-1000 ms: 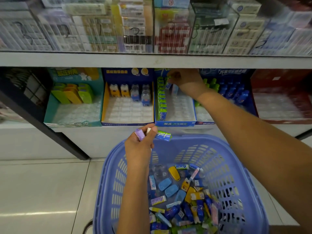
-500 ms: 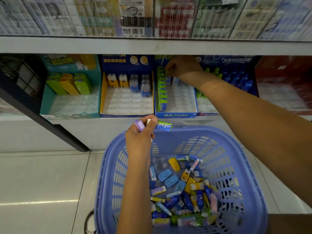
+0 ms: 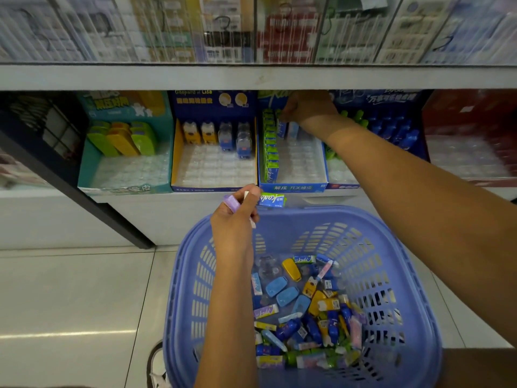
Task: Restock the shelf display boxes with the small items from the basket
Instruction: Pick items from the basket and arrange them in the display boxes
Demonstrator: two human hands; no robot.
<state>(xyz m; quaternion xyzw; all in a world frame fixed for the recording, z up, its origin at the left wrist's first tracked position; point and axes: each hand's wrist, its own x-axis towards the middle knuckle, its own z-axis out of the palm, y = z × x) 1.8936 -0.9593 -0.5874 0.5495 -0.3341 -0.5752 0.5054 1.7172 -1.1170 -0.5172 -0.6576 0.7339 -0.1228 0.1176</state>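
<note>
A blue plastic basket [image 3: 391, 233] is seen below the shelf [image 3: 251, 77], with mixed small erasers [image 3: 307, 309] heaped in its bottom. The blue display box [image 3: 296, 187] holds a row of green erasers [image 3: 270, 147] along its left wall. The right hand [image 3: 306, 106] is placed at the box's back row, fingers pinched on a blue-white eraser [image 3: 282, 127]. The left hand [image 3: 237, 217] is held above the basket rim, fingers closed on a green eraser [image 3: 272, 199] and a purple eraser [image 3: 231, 202].

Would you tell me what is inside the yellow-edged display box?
The yellow-edged display box holds four small items along the back row; the clear tray's other slots are empty.
</note>
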